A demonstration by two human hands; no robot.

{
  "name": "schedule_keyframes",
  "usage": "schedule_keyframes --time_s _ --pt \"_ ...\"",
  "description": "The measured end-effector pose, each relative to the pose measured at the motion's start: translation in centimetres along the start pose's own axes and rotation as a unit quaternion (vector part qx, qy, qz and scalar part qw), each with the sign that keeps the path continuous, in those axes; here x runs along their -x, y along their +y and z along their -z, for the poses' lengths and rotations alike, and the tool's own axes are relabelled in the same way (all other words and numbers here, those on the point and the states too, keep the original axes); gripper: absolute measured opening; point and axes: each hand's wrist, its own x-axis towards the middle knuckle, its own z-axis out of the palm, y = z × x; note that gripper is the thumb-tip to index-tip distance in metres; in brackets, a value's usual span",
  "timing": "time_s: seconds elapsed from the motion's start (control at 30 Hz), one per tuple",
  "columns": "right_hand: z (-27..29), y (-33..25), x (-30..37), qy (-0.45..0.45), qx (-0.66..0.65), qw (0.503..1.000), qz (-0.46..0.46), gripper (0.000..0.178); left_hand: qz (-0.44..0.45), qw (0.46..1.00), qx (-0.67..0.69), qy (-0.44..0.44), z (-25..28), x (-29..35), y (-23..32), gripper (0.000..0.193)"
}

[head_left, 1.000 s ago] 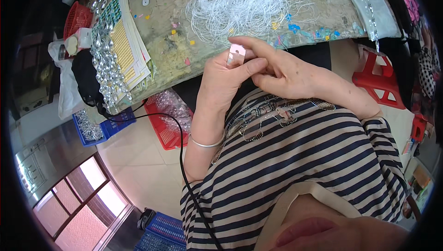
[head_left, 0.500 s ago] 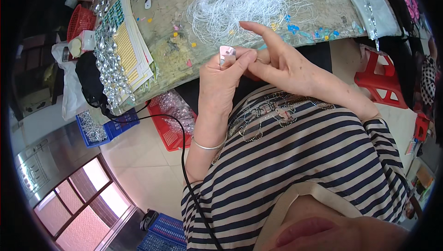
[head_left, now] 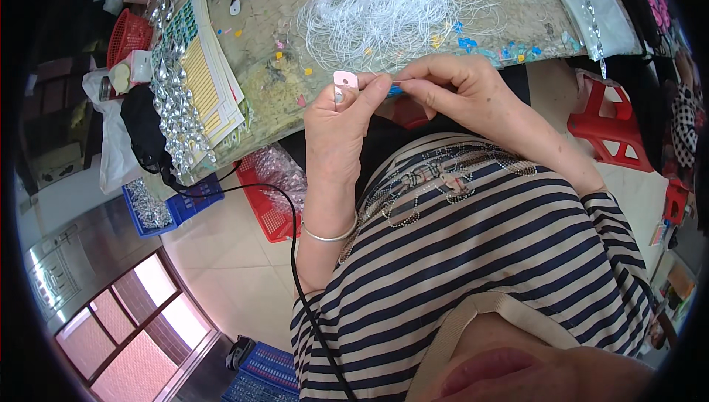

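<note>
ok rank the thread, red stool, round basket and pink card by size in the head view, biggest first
1. thread
2. red stool
3. round basket
4. pink card

A dark-framed window [head_left: 133, 322] glows beside pale floor tiles [head_left: 214, 273], a red stool [head_left: 624, 130] well right.

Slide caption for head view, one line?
Left hand with small pink piece, right hand pinched close by; white strands heaped on worktable beyond.
</note>
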Motion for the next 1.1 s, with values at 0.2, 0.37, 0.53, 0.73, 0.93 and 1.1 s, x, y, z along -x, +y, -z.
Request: schedule_keyframes --time_s 0.2,0.37,0.53,0.73,0.93,1.1 --pt "0.9 0.0 -0.1 0.045 0.052 0.996 0.050 0.015 -0.016 0.997 -0.024 -0.069 1.0 -0.4 0.5 0.025" --pt "2.0 0.4 -0.9 0.069 0.135 0.956 0.250 0.010 -0.014 0.988 0.042 -0.145 2.2 -0.7 0.5 0.032" --pt "0.7 -0.5 -0.9 0.077 -0.050 0.981 0.169 0.007 -0.098 0.984 -0.021 -0.148 2.0 -0.8 -0.4 0.035" --pt "1.3 -2.1 -0.6 0.011 -0.047 0.998 0.034 0.005 -0.091 0.988 0.001 -0.125 1.9 -0.6 -1.0 0.034" --pt "1.0 -1.3 -0.9 0.038 0.058 0.990 0.125 0.005 -0.058 0.988 0.073 -0.123 1.9 -0.8 -1.9 0.036" --pt "0.9 -0.2 -1.5 0.080 0.118 0.967 0.211 0.007 -0.053 0.989 0.077 -0.113 1.9 -0.7 -2.0 0.036"
